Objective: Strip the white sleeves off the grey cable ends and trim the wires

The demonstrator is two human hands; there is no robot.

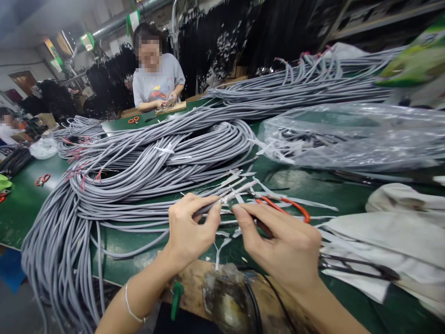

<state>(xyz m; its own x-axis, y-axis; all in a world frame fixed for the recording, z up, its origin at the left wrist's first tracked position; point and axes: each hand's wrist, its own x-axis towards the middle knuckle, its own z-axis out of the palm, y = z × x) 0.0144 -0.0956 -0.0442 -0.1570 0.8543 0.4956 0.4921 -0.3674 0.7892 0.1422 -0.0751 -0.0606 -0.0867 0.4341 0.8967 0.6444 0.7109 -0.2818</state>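
Observation:
My left hand (193, 227) is closed around a grey cable (205, 209), pinched between thumb and forefinger near the cable's end. Close by on the right, my right hand (281, 236) is pinched too, its fingertips beside a short white strip (239, 198). Part of a dark piece shows under its fingers; what it grips is too blurred to name. Orange-handled scissors (297, 208) lie just beyond the right hand. A large bundle of grey cables (146, 171) spreads across the table beyond and left of my hands, with pink and red wire ends.
A wooden board with a stained block (229, 297) sits below my hands. To the right are pale cloth gloves (392, 227), black tweezers (361, 266) and a clear plastic bag (365, 134). Across the green table (21, 208) a co-worker (158, 79) handles parts.

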